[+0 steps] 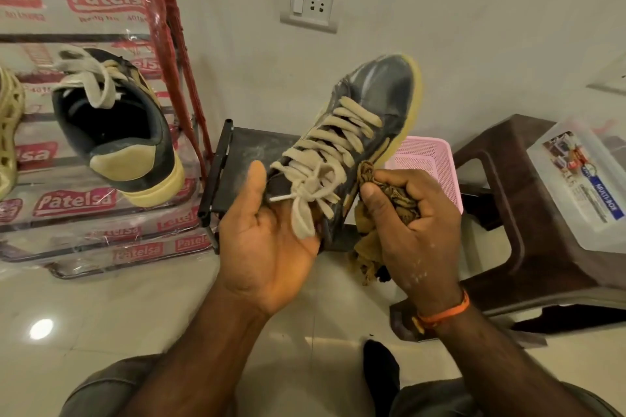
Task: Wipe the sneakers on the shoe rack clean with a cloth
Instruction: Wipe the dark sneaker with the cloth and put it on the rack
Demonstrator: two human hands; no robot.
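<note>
My left hand holds a dark grey sneaker by its heel end, toe pointing up and away, with beige laces and a yellowed sole. My right hand is closed around a crumpled brown-yellow cloth, pressed against the sneaker's right side near the sole. The matching sneaker rests on the plastic-wrapped shoe rack at left, heel toward me. A beige perforated shoe shows at the far left edge.
A red folded frame leans on the wall beside the rack. A black stand sits behind the held sneaker, a pink mesh basket beside it. A brown plastic stool carries a clear box. A wall socket is above.
</note>
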